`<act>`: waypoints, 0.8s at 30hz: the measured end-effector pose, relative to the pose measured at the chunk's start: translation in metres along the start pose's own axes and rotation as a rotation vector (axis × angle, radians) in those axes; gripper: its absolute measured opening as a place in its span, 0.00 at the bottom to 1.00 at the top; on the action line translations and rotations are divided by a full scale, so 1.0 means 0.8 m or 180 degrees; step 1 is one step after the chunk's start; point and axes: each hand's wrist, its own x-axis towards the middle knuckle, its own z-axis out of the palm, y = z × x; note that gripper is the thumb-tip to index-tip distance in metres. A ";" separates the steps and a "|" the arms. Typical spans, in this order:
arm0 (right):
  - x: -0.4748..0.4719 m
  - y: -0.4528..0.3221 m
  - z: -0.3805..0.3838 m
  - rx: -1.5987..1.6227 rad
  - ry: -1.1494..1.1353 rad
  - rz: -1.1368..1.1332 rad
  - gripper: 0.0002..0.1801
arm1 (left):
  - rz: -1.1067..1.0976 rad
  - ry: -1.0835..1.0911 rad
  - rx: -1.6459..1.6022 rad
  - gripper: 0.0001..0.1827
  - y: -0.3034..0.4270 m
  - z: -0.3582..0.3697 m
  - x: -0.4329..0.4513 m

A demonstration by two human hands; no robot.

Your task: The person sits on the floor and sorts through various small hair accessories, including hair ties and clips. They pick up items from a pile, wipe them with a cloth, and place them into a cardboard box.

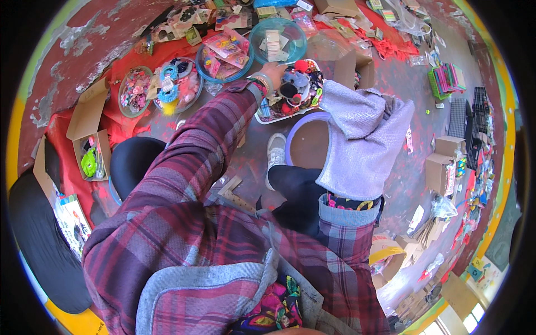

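Note:
My left hand (274,76), with bangles at the wrist, reaches to the left edge of a white tray (266,122) heaped with hair accessories; its fingertips are hard to make out. Grey and black fluffy hair ties (295,81) and a red pompom (301,65) lie in the tray. A light grey towelling cloth (356,142) hangs over my right forearm and covers my right hand, so what that hand does is hidden. Beside the cloth, below the tray, stands a round purple-rimmed tub (289,144).
Teal basins (305,37) with packets and cards stand behind the tray. Tubs of hair ornaments (135,90) are at the left, near an open cardboard box (90,109). A green basket (435,83), boxes (439,172) and scattered goods lie at the right.

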 end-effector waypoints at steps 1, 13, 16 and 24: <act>-0.002 -0.001 0.001 -0.0069 -0.0023 -0.0024 0.14 | -0.0058 -0.0311 -0.0003 0.25 0.001 0.003 0.006; -0.005 -0.011 0.000 0.0479 -0.0151 0.0416 0.27 | -0.0051 0.0666 0.0046 0.13 -0.022 -0.028 -0.006; -0.007 -0.011 0.000 0.0365 -0.0172 0.0263 0.29 | -0.0110 0.0887 0.0040 0.13 -0.027 -0.051 -0.014; -0.011 -0.032 0.005 0.0426 -0.0068 0.0239 0.19 | -0.1273 0.0292 -0.3783 0.11 0.028 -0.139 -0.080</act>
